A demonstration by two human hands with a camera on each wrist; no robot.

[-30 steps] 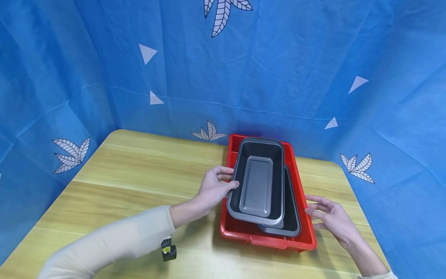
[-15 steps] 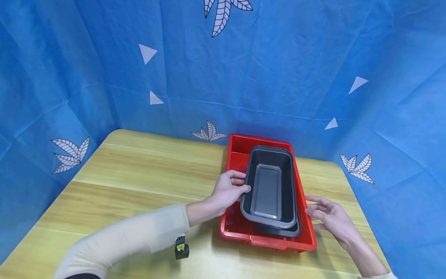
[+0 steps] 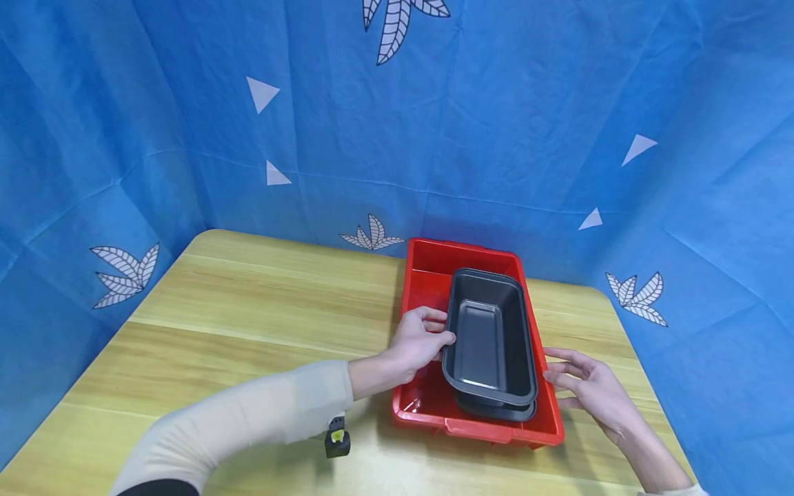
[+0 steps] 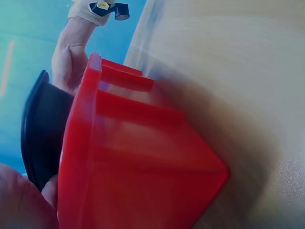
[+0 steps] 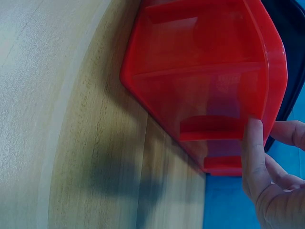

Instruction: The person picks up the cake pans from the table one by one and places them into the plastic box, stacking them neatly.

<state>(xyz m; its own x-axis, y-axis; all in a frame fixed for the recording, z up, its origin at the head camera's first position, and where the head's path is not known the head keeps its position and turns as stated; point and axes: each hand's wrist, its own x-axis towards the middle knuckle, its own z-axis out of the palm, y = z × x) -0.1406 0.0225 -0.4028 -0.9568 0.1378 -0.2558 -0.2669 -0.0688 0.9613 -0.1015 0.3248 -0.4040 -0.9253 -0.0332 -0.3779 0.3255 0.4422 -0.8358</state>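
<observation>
In the head view my left hand (image 3: pixel 418 346) pinches the left rim of a dark grey loaf pan (image 3: pixel 484 341), thumb on top and fingers below. This pan sits inside a red plastic bin (image 3: pixel 428 281), tilted a little over a second dark pan (image 3: pixel 501 412), of which only the front rim shows. My right hand (image 3: pixel 589 386) rests its fairly straight fingertips against the bin's right side. The right wrist view shows a finger (image 5: pixel 255 148) along the outer wall of the bin just under its lip. Part of my left hand (image 4: pixel 21 200) appears beside the pan (image 4: pixel 45 129) in the left wrist view.
The bin stands on a light wooden table (image 3: pixel 260 303), toward its right side. Blue cloth (image 3: pixel 496 124) with leaf and triangle prints hangs behind and at both sides. A small black device (image 3: pixel 337 441) hangs at my left cuff.
My left hand has moved right and slightly toward me with the upper pan, which now covers most of the lower pan. The bin and my right hand have stayed in place.
</observation>
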